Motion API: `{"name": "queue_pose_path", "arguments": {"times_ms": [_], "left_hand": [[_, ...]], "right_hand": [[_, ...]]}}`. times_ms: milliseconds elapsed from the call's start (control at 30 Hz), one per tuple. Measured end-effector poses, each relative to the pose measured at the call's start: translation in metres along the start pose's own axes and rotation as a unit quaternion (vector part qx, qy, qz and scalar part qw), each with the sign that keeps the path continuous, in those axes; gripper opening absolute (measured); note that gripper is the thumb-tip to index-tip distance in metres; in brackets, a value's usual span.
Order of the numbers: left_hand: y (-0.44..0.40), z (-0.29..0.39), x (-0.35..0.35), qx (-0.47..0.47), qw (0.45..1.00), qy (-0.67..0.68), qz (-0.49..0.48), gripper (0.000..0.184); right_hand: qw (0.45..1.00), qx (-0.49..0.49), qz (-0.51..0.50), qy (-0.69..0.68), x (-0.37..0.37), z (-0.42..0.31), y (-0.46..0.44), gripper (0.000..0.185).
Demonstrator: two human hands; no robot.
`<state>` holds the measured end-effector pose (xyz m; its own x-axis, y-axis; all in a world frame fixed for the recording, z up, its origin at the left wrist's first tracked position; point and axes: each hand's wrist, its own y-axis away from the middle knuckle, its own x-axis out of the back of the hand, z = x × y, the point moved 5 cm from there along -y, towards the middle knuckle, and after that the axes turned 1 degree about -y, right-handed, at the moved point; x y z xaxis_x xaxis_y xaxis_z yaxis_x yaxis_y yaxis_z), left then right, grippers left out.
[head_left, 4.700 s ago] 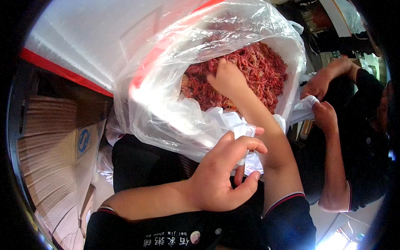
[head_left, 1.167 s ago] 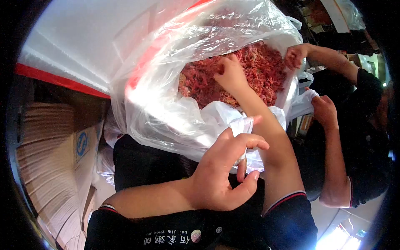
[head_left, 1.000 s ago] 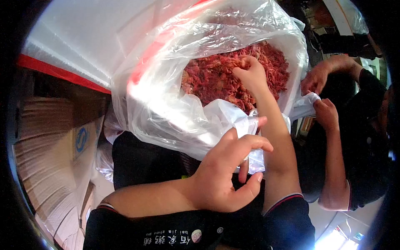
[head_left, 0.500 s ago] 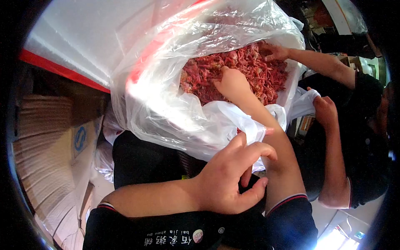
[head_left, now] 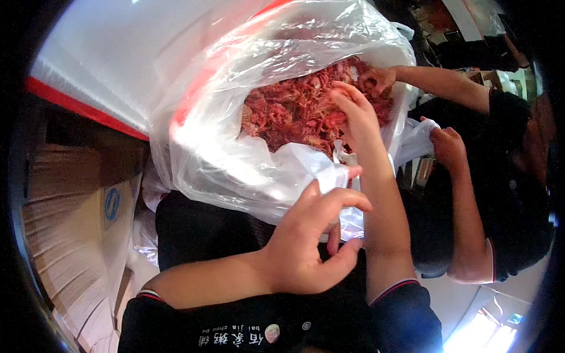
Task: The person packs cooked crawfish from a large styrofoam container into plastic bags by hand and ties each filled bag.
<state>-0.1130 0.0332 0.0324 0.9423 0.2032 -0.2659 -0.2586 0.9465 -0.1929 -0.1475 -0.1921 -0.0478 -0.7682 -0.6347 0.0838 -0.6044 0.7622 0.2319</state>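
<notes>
Red crayfish (head_left: 294,112) fill a large clear plastic bag (head_left: 206,147) in front of me. My left hand (head_left: 312,235) grips a small white plastic bag (head_left: 321,165) at the near edge of the heap, its fingers curled and one fingertip poking past the plastic. Above the crayfish, beyond the small bag, is my right hand (head_left: 358,115). Its fingers are loosely bent and apart, slightly blurred, with nothing visible in them. Part of the small bag's mouth is hidden behind my right forearm.
Across to the right, a co-worker's hand (head_left: 378,79) reaches into the crayfish; their other hand (head_left: 448,147) holds another white bag (head_left: 415,141). Cardboard (head_left: 76,217) stands at left, below a white surface with a red edge (head_left: 88,109).
My right hand has lifted off the crayfish and shifted right, its fingers loosening. My left hand keeps its grip on the small bag. The whole view has shifted slightly.
</notes>
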Motion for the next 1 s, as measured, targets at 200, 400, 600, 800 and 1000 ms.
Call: {"name": "queue_pose_path", "arguments": {"times_ms": [200,400,600,800,1000], "left_hand": [[0.001,-0.009,-0.001,0.026,0.963,0.213,0.160,0.048],[0.004,-0.011,-0.004,0.012,0.986,0.153,0.067,0.044],[0.003,-0.003,0.001,-0.002,0.996,0.073,0.055,0.028],[-0.001,-0.005,0.004,0.034,0.999,0.032,-0.009,0.031],[-0.002,-0.007,0.007,0.046,0.997,0.045,-0.036,0.031]], "right_hand": [[0.983,0.034,-0.178,0.013,0.023,-0.051,0.088,0.027],[0.822,0.099,-0.288,0.481,-0.036,-0.060,0.116,0.035],[0.885,0.259,-0.113,0.369,-0.070,-0.052,0.019,0.026],[0.703,0.319,-0.195,0.606,-0.143,0.043,-0.052,0.030],[0.583,0.183,-0.254,0.750,-0.153,0.055,-0.043,0.032]]}}
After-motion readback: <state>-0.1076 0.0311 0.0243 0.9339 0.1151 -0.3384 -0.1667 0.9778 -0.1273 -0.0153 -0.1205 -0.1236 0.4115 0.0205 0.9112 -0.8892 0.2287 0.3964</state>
